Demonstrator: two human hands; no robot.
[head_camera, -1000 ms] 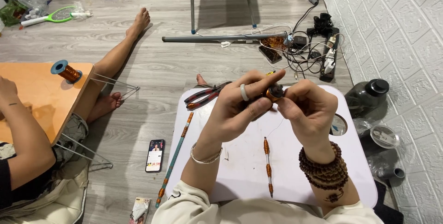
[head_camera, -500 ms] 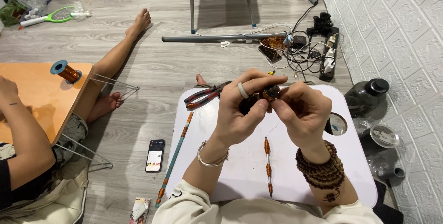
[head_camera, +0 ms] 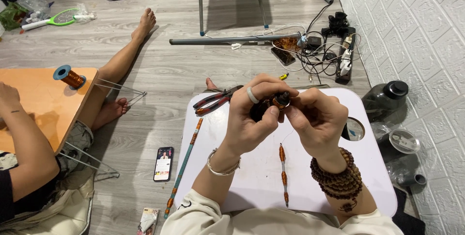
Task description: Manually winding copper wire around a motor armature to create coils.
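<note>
Above a white lap table (head_camera: 252, 177), my left hand (head_camera: 254, 114) and my right hand (head_camera: 317, 118) meet, both pinching a small spool of copper wire (head_camera: 280, 100). A thin strand runs from the spool down to a thin rod wrapped with copper wire (head_camera: 283, 174) lying on the table. My left hand wears a ring and a bangle; my right wrist carries brown bead bracelets. Red-handled pliers (head_camera: 215, 101) lie at the table's far left corner.
A long wire-wrapped rod (head_camera: 183, 167) and a phone (head_camera: 163, 163) lie on the floor to the left. Another person sits at an orange table (head_camera: 34, 104) holding a copper spool (head_camera: 69, 76). Cables, chargers, a grey pole (head_camera: 232, 39) and a dark jug (head_camera: 385, 100) lie ahead and right.
My hands have shifted slightly around the spool, turning it between the fingers. Nothing else has moved.
</note>
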